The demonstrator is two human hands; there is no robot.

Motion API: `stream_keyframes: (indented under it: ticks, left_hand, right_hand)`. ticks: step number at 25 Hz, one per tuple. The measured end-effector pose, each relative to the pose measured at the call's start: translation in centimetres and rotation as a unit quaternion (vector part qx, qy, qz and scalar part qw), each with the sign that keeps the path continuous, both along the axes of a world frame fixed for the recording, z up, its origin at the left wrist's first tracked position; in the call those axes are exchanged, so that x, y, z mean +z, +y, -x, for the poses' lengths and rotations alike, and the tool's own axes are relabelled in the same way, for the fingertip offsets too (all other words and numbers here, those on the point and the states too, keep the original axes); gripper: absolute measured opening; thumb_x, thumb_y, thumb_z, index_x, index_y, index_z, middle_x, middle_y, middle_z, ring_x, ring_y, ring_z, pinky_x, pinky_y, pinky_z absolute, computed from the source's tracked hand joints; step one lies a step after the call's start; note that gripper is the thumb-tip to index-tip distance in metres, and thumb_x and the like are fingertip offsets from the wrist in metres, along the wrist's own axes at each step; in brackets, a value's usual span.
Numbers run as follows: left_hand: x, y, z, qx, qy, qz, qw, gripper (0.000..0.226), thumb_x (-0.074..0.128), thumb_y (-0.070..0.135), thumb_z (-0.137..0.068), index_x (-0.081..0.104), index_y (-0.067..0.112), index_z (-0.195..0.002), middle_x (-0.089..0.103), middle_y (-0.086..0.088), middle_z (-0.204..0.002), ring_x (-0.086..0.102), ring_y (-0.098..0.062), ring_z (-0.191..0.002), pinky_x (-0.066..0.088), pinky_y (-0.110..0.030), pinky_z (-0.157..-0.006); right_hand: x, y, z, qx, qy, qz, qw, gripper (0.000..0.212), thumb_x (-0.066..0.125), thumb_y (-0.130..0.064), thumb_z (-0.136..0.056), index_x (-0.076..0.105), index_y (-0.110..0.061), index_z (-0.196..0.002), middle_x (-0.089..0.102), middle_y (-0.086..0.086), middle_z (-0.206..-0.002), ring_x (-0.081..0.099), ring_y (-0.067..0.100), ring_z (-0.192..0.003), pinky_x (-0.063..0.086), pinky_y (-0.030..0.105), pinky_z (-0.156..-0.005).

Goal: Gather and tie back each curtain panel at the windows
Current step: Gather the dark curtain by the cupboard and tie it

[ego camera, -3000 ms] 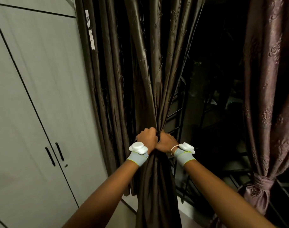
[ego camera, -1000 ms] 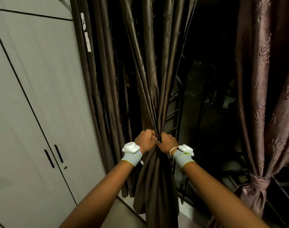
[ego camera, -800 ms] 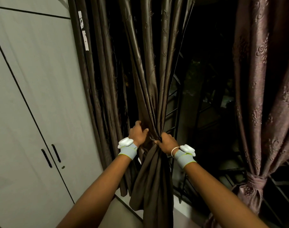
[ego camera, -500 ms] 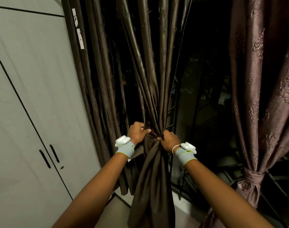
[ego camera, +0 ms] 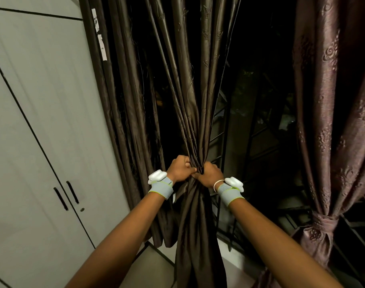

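A dark brown satin curtain panel [ego camera: 194,96] hangs in front of the window and is bunched into a narrow waist at hand height. My left hand [ego camera: 180,168] grips the bunch from the left, fingers curled round the folds. My right hand [ego camera: 209,175] grips the same bunch from the right, touching the left hand. Below the hands the fabric falls loose toward the sill. At the far right a mauve patterned curtain [ego camera: 339,104] hangs gathered, with a knotted tie [ego camera: 322,223] of the same cloth round it low down.
A white wardrobe [ego camera: 38,129] with two black handles [ego camera: 66,195] stands close on the left. More brown curtain folds [ego camera: 123,113] hang beside it. Behind the curtains is a dark window with a black metal grille [ego camera: 250,142]. A pale sill [ego camera: 229,254] runs below.
My left hand let go of the bunch, reached left to pull in more folds, then closed back against my right hand. The view shifted slightly right.
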State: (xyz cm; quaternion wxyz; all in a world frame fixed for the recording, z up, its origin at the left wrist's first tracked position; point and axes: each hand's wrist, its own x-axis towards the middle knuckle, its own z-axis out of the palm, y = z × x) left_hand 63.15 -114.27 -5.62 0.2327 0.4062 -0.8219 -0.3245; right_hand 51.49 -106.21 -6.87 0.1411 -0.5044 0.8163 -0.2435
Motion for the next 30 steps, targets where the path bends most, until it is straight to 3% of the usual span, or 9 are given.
stream_keyframes:
  ticks: [2, 3, 6, 11, 15, 19, 22, 25, 30]
  left_hand:
    - [0.5, 0.0, 0.2, -0.011, 0.011, -0.034, 0.999, 0.022, 0.074, 0.025, -0.078, 0.054, 0.02, -0.07, 0.061, 0.003, -0.068, 0.063, -0.004, -0.068, 0.044, -0.026, -0.069]
    - [0.5, -0.4, 0.5, 0.008, 0.042, -0.04, 0.998, 0.031, 0.077, 0.039, -0.072, 0.057, 0.021, -0.087, 0.065, 0.001, -0.084, 0.066, -0.013, -0.087, 0.048, -0.027, -0.079]
    - [0.1, -1.0, 2.3, 0.04, 0.115, -0.059, 0.991, 0.099, 0.08, 0.072, -0.044, 0.043, 0.025, -0.124, 0.057, 0.001, -0.128, 0.053, -0.018, -0.119, 0.044, -0.037, -0.104]
    - [0.0, 0.5, 5.8, 0.014, 0.141, -0.162, 0.976, 0.063, 0.084, 0.052, -0.06, 0.068, 0.008, -0.103, 0.072, -0.008, -0.104, 0.068, -0.017, -0.095, 0.055, -0.033, -0.089]
    - [-0.2, 1.3, 7.2, 0.023, 0.13, -0.139, 0.981, 0.038, 0.055, 0.049, -0.061, 0.063, 0.012, -0.066, 0.07, -0.014, -0.085, 0.065, -0.023, -0.085, 0.051, -0.037, -0.085]
    - [0.4, 1.4, 7.4, 0.023, 0.106, -0.137, 0.985, 0.044, 0.047, 0.041, -0.072, 0.068, 0.004, -0.082, 0.07, -0.025, -0.102, 0.064, -0.034, -0.099, 0.047, -0.04, -0.092]
    - [0.4, 1.1, 7.3, 0.023, 0.085, -0.141, 0.986, 0.051, 0.048, 0.044, -0.077, 0.069, -0.001, -0.09, 0.068, -0.025, -0.107, 0.062, -0.034, -0.102, 0.047, -0.038, -0.092]
    - [0.5, 0.7, 7.5, 0.049, 0.053, -0.144, 0.987, 0.077, 0.042, 0.059, -0.072, 0.063, -0.005, -0.109, 0.06, -0.024, -0.122, 0.056, -0.038, -0.113, 0.045, -0.042, -0.1]
    - [0.2, 0.2, 7.6, 0.075, -0.014, -0.083, 0.994, 0.057, 0.041, 0.04, -0.095, 0.055, -0.006, -0.125, 0.051, -0.025, -0.134, 0.044, -0.038, -0.127, 0.034, -0.041, -0.11]
  right_hand:
    - [-0.4, 0.0, 0.4, -0.019, 0.007, 0.003, 1.0, 0.055, 0.062, -0.044, -0.087, 0.049, -0.006, -0.124, 0.051, 0.024, -0.133, 0.05, 0.042, -0.122, 0.045, 0.041, -0.096]
    - [-0.6, 0.1, 0.5, -0.021, 0.009, 0.002, 1.0, 0.053, 0.061, -0.043, -0.089, 0.048, -0.006, -0.125, 0.051, 0.024, -0.133, 0.05, 0.043, -0.122, 0.045, 0.041, -0.097]
    - [-0.8, 0.2, 0.8, -0.012, 0.002, 0.008, 1.0, 0.055, 0.06, -0.042, -0.089, 0.046, -0.009, -0.131, 0.051, 0.022, -0.134, 0.05, 0.042, -0.123, 0.045, 0.042, -0.099]
    - [-1.7, 0.6, 1.5, -0.012, -0.084, 0.058, 0.995, 0.052, 0.063, -0.034, -0.089, 0.048, -0.008, -0.131, 0.055, 0.021, -0.132, 0.051, 0.041, -0.123, 0.045, 0.042, -0.099]
    - [-1.9, 1.1, 2.4, -0.012, -0.071, 0.053, 0.996, 0.054, 0.061, -0.04, -0.089, 0.048, -0.009, -0.132, 0.056, 0.021, -0.131, 0.052, 0.041, -0.121, 0.046, 0.041, -0.096]
    - [-2.3, 1.7, 2.6, -0.065, -0.044, 0.05, 0.996, 0.07, 0.07, -0.064, -0.07, 0.057, -0.008, -0.111, 0.059, 0.016, -0.119, 0.055, 0.036, -0.114, 0.049, 0.04, -0.085]
    - [-1.7, 0.8, 2.6, -0.07, -0.036, 0.064, 0.995, 0.089, 0.078, -0.058, -0.062, 0.043, -0.011, -0.129, 0.044, 0.013, -0.131, 0.043, 0.034, -0.124, 0.043, 0.043, -0.099]
    - [-0.2, -1.5, 3.0, -0.035, -0.043, 0.07, 0.996, 0.056, 0.069, -0.038, -0.077, 0.052, -0.011, -0.122, 0.054, 0.017, -0.128, 0.049, 0.037, -0.123, 0.042, 0.04, -0.099]
    - [-0.9, -3.1, 2.2, -0.034, -0.14, 0.077, 0.987, 0.034, 0.058, -0.023, -0.091, 0.062, -0.003, -0.118, 0.062, 0.021, -0.124, 0.057, 0.038, -0.118, 0.046, 0.034, -0.091]
